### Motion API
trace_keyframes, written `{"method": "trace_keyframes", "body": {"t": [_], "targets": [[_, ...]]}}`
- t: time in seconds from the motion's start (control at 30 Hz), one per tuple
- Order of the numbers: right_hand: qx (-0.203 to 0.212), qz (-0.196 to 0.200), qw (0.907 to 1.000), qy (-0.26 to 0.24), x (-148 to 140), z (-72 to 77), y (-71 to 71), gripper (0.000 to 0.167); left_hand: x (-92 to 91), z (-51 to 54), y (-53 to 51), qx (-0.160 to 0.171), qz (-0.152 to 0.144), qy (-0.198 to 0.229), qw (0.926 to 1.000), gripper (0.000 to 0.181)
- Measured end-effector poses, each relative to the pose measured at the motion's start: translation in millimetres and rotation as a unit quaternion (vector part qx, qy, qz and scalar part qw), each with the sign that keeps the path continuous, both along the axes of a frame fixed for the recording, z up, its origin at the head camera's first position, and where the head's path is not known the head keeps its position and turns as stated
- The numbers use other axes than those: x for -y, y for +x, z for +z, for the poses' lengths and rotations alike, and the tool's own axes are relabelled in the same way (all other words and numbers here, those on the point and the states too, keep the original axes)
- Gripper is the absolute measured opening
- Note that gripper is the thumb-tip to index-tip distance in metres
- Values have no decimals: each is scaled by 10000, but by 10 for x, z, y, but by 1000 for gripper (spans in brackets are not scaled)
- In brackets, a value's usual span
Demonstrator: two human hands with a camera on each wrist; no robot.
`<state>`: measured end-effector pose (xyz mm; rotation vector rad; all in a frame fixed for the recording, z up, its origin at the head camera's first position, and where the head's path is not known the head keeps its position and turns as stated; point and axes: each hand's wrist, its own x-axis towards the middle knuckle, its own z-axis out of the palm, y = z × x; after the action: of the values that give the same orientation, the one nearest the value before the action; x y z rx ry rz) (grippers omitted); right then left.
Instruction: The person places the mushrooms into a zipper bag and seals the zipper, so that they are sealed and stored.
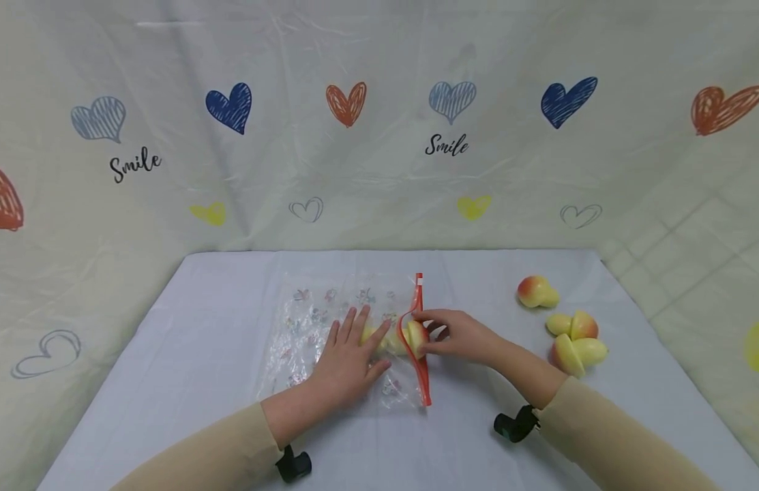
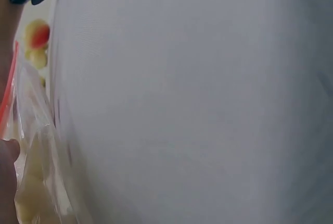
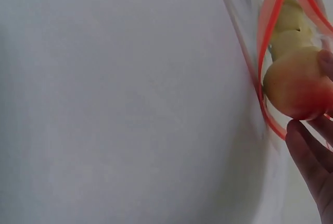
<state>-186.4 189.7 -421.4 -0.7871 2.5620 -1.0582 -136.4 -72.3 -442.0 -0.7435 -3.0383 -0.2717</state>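
A clear zip bag [image 1: 293, 341] with small printed figures lies flat, its red zip edge [image 1: 425, 392] on the right and bowed apart. My left hand [image 1: 345, 361] rests on the bag with fingers spread. Yellow pears [image 1: 394, 341] show inside the plastic, partly hidden by that hand. At the bag's mouth my right hand [image 1: 462, 334] grips a yellow-and-red pear [image 1: 419, 338] between thumb and fingers. In the right wrist view, this pear [image 3: 296, 86] sits between the two red strips, narrow end inward, fingertips on its reddish end.
To the right on the white-covered table [image 1: 170, 327] lie several more pears: one [image 1: 537, 292] farther back, and a touching cluster [image 1: 575, 341] nearer my right forearm. Behind the table hangs a pale cloth [image 1: 379, 170] printed with hearts. Each wrist carries a small black camera [image 1: 515, 424].
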Motion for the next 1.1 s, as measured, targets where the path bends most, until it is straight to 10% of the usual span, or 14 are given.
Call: {"method": "trace_keyframes", "body": {"t": [0.5,1.1], "targets": [[254,-1072,9939,63,221,-145,26,47,-21,-33,3,-101,37,3,9999,69],[909,-787,9904,-679,254,-243,-45,44,-16,1,-12,-172,-45,86,9998,68]]}}
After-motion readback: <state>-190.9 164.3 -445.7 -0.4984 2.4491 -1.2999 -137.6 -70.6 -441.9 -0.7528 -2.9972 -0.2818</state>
